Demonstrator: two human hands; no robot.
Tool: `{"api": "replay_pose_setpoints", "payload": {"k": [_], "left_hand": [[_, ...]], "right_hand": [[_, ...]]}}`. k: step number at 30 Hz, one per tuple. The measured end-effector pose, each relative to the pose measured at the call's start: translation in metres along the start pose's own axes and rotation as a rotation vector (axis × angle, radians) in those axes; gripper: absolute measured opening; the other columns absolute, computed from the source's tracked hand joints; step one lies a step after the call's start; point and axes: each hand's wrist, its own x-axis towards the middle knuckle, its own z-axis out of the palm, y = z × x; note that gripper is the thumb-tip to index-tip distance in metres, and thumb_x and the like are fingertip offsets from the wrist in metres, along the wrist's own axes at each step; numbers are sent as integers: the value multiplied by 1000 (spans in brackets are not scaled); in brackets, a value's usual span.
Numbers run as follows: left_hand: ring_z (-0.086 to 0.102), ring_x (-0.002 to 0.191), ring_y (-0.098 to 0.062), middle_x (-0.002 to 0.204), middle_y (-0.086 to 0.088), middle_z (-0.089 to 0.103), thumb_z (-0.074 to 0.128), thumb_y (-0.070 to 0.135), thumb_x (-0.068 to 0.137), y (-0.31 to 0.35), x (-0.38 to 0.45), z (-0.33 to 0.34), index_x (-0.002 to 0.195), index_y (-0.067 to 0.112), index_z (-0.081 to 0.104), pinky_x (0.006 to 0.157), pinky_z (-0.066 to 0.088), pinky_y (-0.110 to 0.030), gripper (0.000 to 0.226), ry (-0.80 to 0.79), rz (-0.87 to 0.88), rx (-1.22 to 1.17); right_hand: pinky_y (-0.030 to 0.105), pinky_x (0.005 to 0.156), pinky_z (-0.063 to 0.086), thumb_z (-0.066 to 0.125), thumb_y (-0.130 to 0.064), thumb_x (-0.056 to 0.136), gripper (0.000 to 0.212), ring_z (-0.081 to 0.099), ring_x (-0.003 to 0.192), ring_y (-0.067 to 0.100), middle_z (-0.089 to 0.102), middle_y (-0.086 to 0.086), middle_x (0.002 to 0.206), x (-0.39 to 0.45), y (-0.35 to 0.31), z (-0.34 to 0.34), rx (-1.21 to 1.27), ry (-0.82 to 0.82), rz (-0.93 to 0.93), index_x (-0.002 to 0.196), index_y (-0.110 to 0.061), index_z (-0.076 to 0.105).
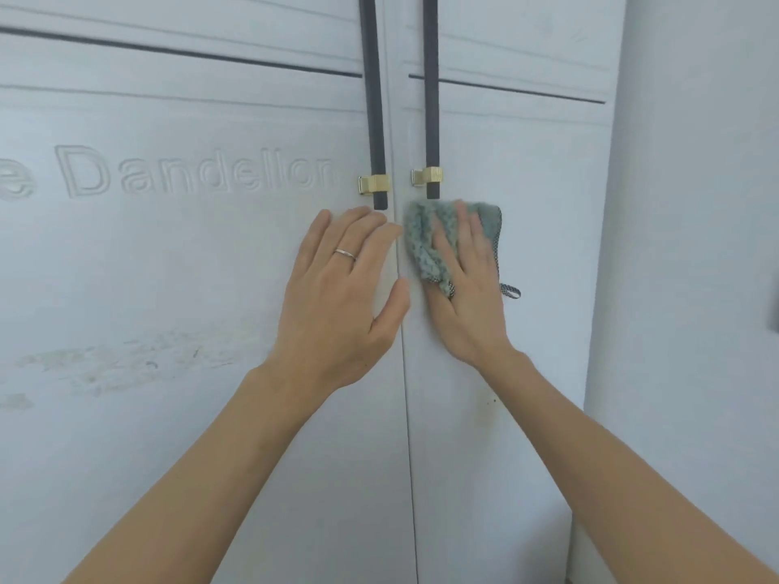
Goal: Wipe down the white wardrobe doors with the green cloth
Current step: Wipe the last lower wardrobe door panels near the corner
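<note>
wall point(695, 204): plain white, 3 o'clock side, top to bottom
dark fixture point(774, 305): on wall at 3 o'clock edge, cut off, can't tell what
light: soft, even, bluish

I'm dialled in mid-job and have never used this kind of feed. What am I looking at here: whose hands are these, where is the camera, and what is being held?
There is no machine here: these are a person's two bare hands, seen from one wide-angle camera worn on the head, looking forward and down.

In front is a white wardrobe with two closed doors. The left hand, wearing a ring, rests flat on the left door with straight fingers, holding nothing. The right hand presses the green cloth flat against the right door, just below the lower end of that door's dark handle. A small loop sticks out of the cloth beside the hand.

Each door has a dark bar handle with a gold bracket. The left door carries raised lettering and, lower down, some blotchy marks.
</note>
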Motion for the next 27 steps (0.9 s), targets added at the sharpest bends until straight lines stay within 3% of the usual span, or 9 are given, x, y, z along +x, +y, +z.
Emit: {"api": "replay_pose_setpoints", "payload": {"k": [4, 6, 12, 14, 16, 18, 19, 24, 27], "left_hand": [[48, 141, -31, 137, -9, 63, 49, 32, 97, -3, 11, 5, 134, 6, 62, 129, 18, -43, 46, -1, 16, -24], [46, 142, -32, 135, -10, 63, 49, 32, 96, -4, 12, 8, 133, 6, 62, 129, 15, -43, 47, -12, 27, -28], [42, 145, -33, 144, -13, 59, 48, 37, 91, -1, 12, 13, 137, 8, 60, 128, 6, -46, 56, -42, 58, 25], [43, 145, -32, 146, -13, 58, 48, 38, 90, -1, 13, 12, 137, 9, 60, 128, 4, -47, 57, -54, 63, 34], [45, 142, -31, 147, -10, 58, 50, 37, 89, 3, 14, 13, 138, 10, 60, 129, 6, -50, 57, -65, 62, 11], [47, 142, -31, 147, -9, 58, 48, 36, 89, 8, 15, 14, 139, 9, 59, 129, 10, -52, 57, -69, 63, -12], [47, 143, -31, 148, -9, 58, 46, 36, 89, 10, 15, 15, 140, 9, 59, 129, 12, -53, 58, -65, 59, -21], [39, 151, -28, 154, -7, 54, 46, 35, 91, 19, 21, 29, 148, 11, 54, 129, 14, -54, 63, -10, 51, -19], [35, 153, -28, 157, -10, 49, 49, 34, 90, 25, 27, 41, 150, 13, 53, 129, 11, -52, 64, 33, 16, -4]], "right_hand": [[51, 127, 6, 32, -38, 103, 62, -5, 158, 23, -1, 3, 172, 52, 2, -21, 171, 105, 367, 158, -35, 5], [54, 127, 6, 36, -34, 104, 59, -3, 158, 27, 2, 7, 172, 61, -7, -21, 171, 103, 315, 155, -38, 6], [58, 126, 4, 38, -36, 106, 62, -6, 159, 27, 0, 7, 172, 38, 21, -23, -18, -96, -6, 163, -19, 20], [56, 126, 8, 39, -33, 106, 62, -4, 159, 25, 0, 4, 172, 45, 25, -28, -17, -75, 28, 163, -31, 15], [52, 128, 7, 39, -32, 107, 64, -4, 159, 22, -1, 0, 172, 66, 18, -33, 95, 4, 210, 161, -41, 7], [51, 128, 4, 36, -32, 108, 62, -8, 158, 21, -4, -1, 172, 89, 8, -35, 163, 50, 380, 163, -32, 5], [52, 128, 3, 35, -34, 108, 62, -8, 158, 22, -5, 1, 172, 94, 3, -36, 143, 43, 368, 163, -26, 8], [62, 125, 4, 34, -38, 103, 64, -5, 158, 32, 3, 12, 171, 81, 15, -39, -11, -150, -153, 161, -14, 24], [61, 125, 7, 35, -41, 106, 60, -3, 159, 28, 4, 3, 171, 86, 34, -43, -59, -124, -228, 162, -20, 23]]}}
